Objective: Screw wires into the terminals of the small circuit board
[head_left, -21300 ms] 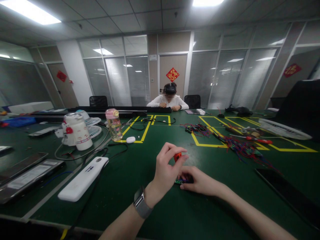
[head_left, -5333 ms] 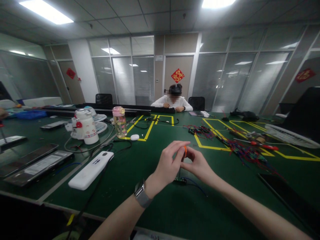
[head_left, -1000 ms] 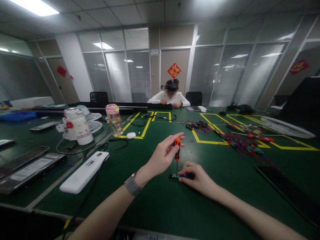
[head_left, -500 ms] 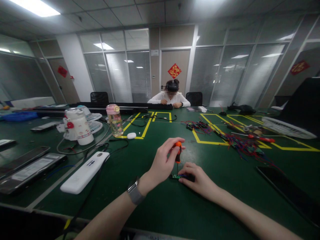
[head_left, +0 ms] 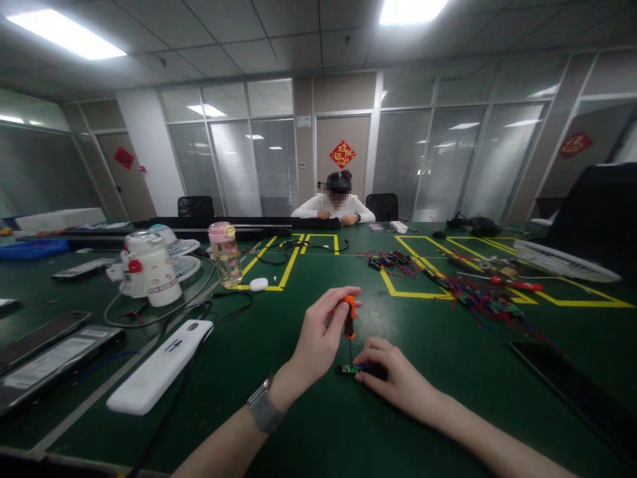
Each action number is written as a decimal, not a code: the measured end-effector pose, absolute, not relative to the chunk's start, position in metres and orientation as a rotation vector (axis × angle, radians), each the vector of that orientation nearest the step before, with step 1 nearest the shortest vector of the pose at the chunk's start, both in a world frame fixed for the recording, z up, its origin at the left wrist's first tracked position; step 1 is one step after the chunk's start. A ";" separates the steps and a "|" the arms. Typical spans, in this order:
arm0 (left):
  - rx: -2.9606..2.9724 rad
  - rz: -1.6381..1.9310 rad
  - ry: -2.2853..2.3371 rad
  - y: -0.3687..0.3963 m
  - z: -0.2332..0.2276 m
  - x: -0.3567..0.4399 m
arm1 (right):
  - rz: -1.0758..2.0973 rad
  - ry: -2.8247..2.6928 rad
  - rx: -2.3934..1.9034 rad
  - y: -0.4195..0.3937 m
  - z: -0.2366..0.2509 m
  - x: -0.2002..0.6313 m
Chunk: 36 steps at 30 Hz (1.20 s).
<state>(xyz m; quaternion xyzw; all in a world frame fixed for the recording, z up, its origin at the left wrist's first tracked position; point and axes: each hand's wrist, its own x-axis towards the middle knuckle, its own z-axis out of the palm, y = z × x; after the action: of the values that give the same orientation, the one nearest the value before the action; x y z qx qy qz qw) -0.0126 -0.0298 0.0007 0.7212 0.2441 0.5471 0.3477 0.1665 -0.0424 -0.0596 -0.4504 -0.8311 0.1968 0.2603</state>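
My left hand [head_left: 323, 326], with a watch [head_left: 266, 405] on its wrist, is closed around the top of an orange and black screwdriver [head_left: 350, 318]. The screwdriver stands nearly upright, its thin shaft pointing down at a small green circuit board [head_left: 345, 369] on the table. My right hand [head_left: 391, 372] is closed at the board's right end, thumb and fingers pinching it against the tabletop. Dark and bluish wires show under the right fingers. Whether the tip sits in a screw is too small to tell.
Bundles of thin red and black wires [head_left: 470, 292] lie to the right, near a red-handled screwdriver [head_left: 515, 284] and a dark flat panel [head_left: 572, 392]. At left are a white power bank-like block [head_left: 162, 365], a white bottle [head_left: 154, 272] and a pink-lidded bottle [head_left: 225, 255]. A person [head_left: 334, 202] sits opposite.
The camera view has tilted up slightly, so everything sits lower in the picture. My left hand stays on the screwdriver and my right hand on the board, with little other movement.
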 end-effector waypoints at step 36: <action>2.025 1.572 0.747 -0.029 0.002 -0.015 | 0.535 -2.267 -1.230 -0.043 -0.059 0.166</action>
<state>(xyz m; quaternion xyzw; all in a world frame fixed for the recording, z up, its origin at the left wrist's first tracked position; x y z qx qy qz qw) -0.0153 -0.0291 0.0025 0.7375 0.2719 0.5724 0.2336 0.1661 -0.0432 -0.0590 -0.4521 -0.8331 0.1965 0.2508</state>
